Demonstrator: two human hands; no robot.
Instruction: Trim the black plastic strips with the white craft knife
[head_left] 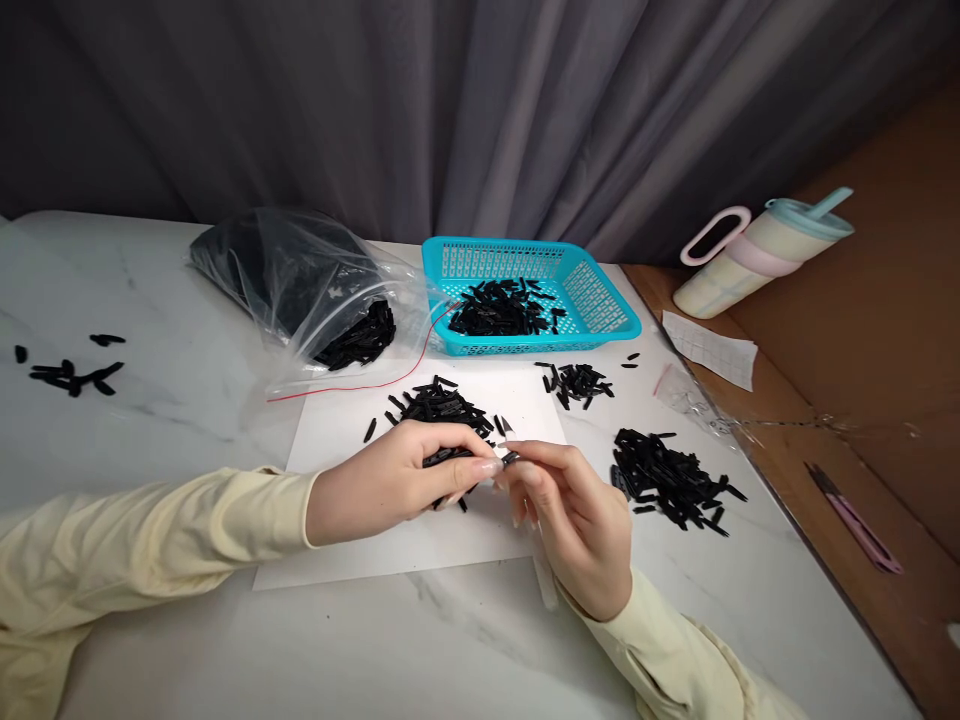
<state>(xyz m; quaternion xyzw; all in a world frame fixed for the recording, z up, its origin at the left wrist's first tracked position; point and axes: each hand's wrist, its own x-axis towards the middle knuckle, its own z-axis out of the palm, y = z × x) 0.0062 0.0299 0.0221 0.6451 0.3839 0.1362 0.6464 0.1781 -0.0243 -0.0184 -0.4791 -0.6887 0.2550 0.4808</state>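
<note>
My left hand (409, 475) is closed, thumb and forefinger pinching a small black strip-like piece (511, 458). Facing it, my right hand (577, 510) is also closed, its fingertips touching the same piece. A slim craft knife runs through the right hand: its pointed grey blade (507, 426) sticks out above the fingers, and its whitish handle (547, 582) comes out below the palm. Under the hands lies a white sheet of paper (345, 550). On the sheet is a heap of similar black pieces (442, 405), partly hidden by my left hand.
Behind stand a blue basket (600, 340) and a clear zip bag (292, 270), both holding black pieces. More heaps lie at right (667, 480), near the basket (577, 382) and far left (75, 377). At right are a tumbler (742, 265) and pink-handled tool (855, 525).
</note>
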